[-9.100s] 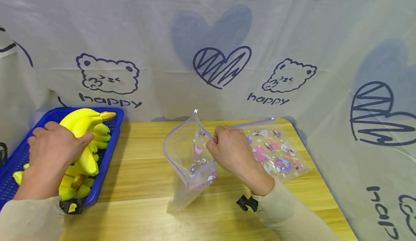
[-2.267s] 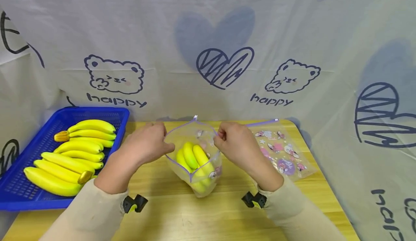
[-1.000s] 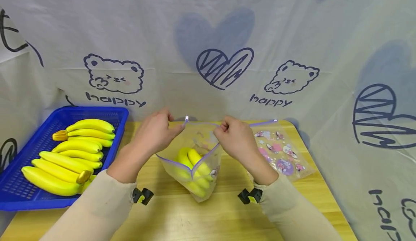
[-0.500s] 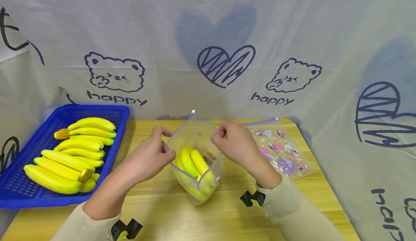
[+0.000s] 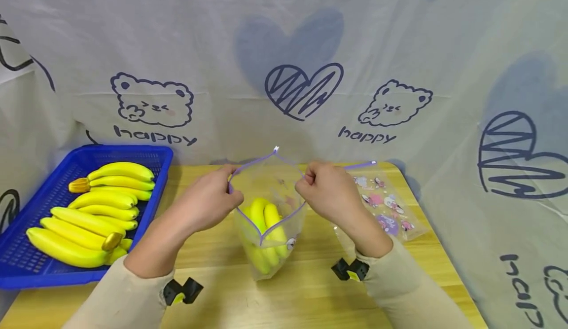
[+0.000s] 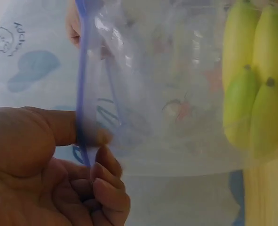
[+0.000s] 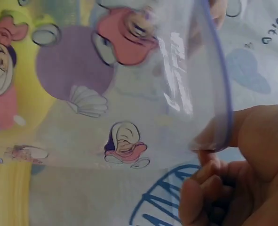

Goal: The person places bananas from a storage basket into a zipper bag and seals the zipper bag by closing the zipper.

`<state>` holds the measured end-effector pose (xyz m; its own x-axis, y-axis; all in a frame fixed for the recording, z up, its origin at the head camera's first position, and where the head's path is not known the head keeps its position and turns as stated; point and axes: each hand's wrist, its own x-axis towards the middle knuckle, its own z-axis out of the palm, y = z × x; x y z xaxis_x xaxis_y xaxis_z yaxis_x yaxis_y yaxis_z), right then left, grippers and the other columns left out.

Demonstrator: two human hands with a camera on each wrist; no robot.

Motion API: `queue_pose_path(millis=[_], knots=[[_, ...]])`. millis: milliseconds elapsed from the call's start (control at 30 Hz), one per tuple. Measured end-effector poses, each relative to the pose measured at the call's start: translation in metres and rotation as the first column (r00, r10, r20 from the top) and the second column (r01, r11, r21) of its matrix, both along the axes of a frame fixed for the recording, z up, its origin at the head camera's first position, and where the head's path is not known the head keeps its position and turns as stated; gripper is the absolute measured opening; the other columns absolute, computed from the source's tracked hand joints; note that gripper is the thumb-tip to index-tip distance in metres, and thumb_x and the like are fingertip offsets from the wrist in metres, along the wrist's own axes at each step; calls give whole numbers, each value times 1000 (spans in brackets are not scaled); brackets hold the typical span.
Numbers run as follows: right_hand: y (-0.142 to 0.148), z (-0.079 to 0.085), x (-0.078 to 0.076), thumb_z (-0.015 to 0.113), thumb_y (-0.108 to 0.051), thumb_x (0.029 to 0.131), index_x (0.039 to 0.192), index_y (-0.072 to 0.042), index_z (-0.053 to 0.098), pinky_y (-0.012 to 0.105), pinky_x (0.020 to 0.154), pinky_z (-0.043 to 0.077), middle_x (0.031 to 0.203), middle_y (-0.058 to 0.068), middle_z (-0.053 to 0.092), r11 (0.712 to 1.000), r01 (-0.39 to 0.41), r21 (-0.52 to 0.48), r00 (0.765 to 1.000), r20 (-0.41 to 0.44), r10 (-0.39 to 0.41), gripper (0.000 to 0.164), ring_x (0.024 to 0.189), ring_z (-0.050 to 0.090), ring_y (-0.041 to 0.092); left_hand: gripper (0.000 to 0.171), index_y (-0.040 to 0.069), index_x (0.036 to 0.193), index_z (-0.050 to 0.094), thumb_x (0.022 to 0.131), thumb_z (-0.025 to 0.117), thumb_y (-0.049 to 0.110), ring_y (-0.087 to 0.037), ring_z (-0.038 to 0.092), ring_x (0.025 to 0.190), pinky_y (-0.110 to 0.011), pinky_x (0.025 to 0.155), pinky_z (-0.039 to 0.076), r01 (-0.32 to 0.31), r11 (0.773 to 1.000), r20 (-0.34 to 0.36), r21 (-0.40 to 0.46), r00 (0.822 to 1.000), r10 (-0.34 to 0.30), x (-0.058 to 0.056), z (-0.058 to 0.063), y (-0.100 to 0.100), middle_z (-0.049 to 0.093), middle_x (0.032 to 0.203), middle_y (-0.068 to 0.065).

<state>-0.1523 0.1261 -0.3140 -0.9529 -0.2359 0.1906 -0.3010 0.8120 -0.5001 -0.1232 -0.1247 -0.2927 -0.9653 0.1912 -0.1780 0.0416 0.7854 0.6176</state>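
Observation:
A clear zip bag (image 5: 266, 220) with a purple zip rim stands upright mid-table, its mouth spread wide. Inside lies a bunch of yellow bananas (image 5: 271, 220), green-tinged at the tips. My left hand (image 5: 208, 198) pinches the rim on the left side, thumb over the purple strip (image 6: 81, 80). On the opposite side my right hand (image 5: 330, 191) pinches the rim between thumb and curled fingers. The white slider (image 5: 276, 149) sits at the far corner of the mouth. Pink and purple cartoon prints (image 7: 124, 141) show on the bag's right wall.
A blue plastic basket (image 5: 166, 171) at the left holds more banana bunches (image 5: 84, 220). A second printed zip bag (image 5: 390, 205) lies flat at the right, partly behind my right forearm. A white patterned cloth (image 5: 222, 97) hangs behind the wooden table (image 5: 306, 294).
Earlier my left hand gripped a banana bunch over the basket; a bunch now lies in the bag. Lately the left hand shifted from near the slider to the left rim; the right keeps its grip.

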Motion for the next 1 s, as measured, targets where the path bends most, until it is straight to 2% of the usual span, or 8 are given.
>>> queue_pose_path(millis=[100, 233, 333, 433, 533, 633, 833, 1000], knots=[[-3, -4, -2, 58, -17, 87, 72, -15, 51, 29, 50, 31, 61, -2, 48, 999, -10, 30, 1000, 26, 9, 16, 52, 43, 15, 69, -1, 160, 37, 98, 58, 22, -23, 61, 80, -38, 69, 49, 12, 997, 17, -80, 1000, -11, -3, -6, -3, 68, 104, -10], [-4, -6, -3, 59, -19, 88, 71, -15, 52, 29, 48, 30, 60, -2, 49, 999, 19, 44, 1000, 8, -20, 19, 51, 43, 15, 66, 2, 157, 41, 97, 60, 21, -24, 62, 83, -38, 68, 50, -15, 996, 15, -88, 1000, 17, -3, -8, -6, 70, 109, -12], [-4, -4, -5, 61, -24, 90, 70, -17, 53, 30, 48, 32, 60, -2, 50, 996, 32, 81, 999, -19, -31, 23, 53, 45, 16, 64, 5, 156, 42, 96, 61, 19, -22, 60, 74, -34, 62, 48, -23, 998, 16, -63, 1000, 25, -3, -6, -7, 68, 107, -12], [-3, 1, -7, 62, -24, 91, 69, -17, 52, 31, 48, 33, 60, -2, 48, 990, 38, 137, 999, -32, -34, 25, 54, 46, 18, 64, 5, 156, 42, 97, 61, 19, -22, 60, 76, -34, 64, 48, -16, 998, 13, -64, 1000, 17, -2, -3, -7, 68, 109, -11], [3, 6, -9, 61, -16, 89, 68, -16, 49, 33, 47, 33, 60, -1, 45, 981, 86, 173, 994, -74, -75, 24, 54, 44, 19, 61, 5, 155, 43, 98, 59, 20, -24, 61, 80, -37, 68, 49, -30, 994, -1, -107, 1000, 30, 1, 2, -8, 68, 109, -12], [7, 11, -6, 59, -11, 86, 68, -15, 47, 32, 47, 31, 60, 0, 42, 980, 119, 159, 988, -114, -102, 22, 53, 41, 19, 59, 5, 153, 44, 98, 59, 20, -25, 61, 80, -38, 68, 48, -46, 989, -18, -141, 999, 44, 5, 7, -9, 69, 109, -12], [-2, 13, 3, 61, -19, 90, 67, -17, 50, 30, 48, 31, 59, -3, 45, 991, 9, 132, 999, -47, -3, 25, 52, 43, 16, 57, 5, 148, 49, 94, 61, 17, -23, 59, 72, -35, 61, 46, -14, 993, -53, -119, 999, 7, 6, 9, -5, 66, 96, -8], [-9, 7, 2, 62, -20, 90, 66, -18, 51, 31, 47, 33, 58, -3, 48, 988, 23, 154, 999, -36, -17, 27, 53, 47, 18, 45, 3, 136, 56, 95, 61, 20, -24, 59, 73, -36, 62, 45, -37, 987, -54, -159, 998, 28, 3, 3, -7, 66, 90, -7]])
